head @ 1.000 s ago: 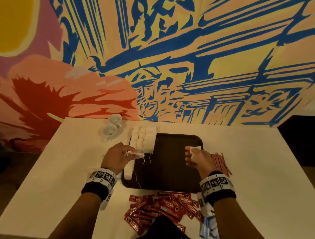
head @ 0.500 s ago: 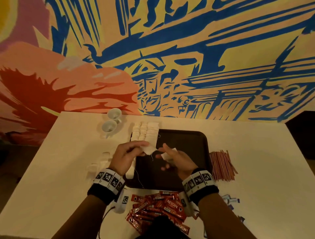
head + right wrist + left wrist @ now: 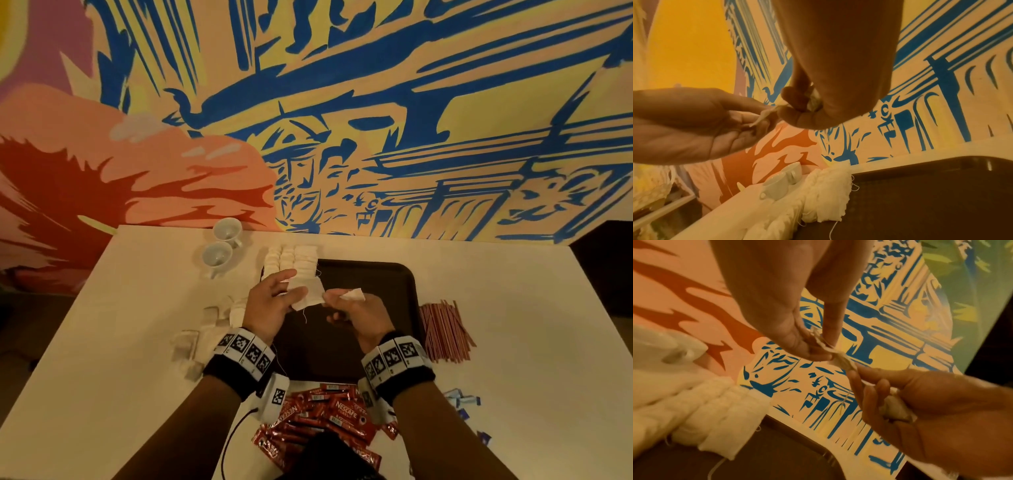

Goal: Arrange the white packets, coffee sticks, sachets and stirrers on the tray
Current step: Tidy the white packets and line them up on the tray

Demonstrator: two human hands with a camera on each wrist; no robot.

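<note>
Above the dark tray (image 3: pixel 376 281), my left hand (image 3: pixel 294 287) pinches a white packet (image 3: pixel 306 296) with a thread hanging from it. My right hand (image 3: pixel 342 298) grips a second white packet (image 3: pixel 354 294), and its fingertips meet the edge of the first one. In the left wrist view the left hand (image 3: pixel 818 344) pinches its packet (image 3: pixel 840 360), and the right hand's packet (image 3: pixel 894 408) sits in curled fingers. Rows of white packets (image 3: pixel 291 260) lie along the tray's far left edge. Red coffee sticks (image 3: pixel 322 418), stirrers (image 3: pixel 445 332) and blue sachets (image 3: pixel 462 401) lie on the table.
Two white cups (image 3: pixel 222 246) stand on the white table (image 3: pixel 137 308) at the back left. More loose packets (image 3: pixel 202 332) lie left of the tray. A painted wall (image 3: pixel 342 137) rises right behind the table's far edge.
My right hand moved left from the tray's right edge, with its packet, to meet the left hand. My left hand lifted its packet off the row at the tray's left edge.
</note>
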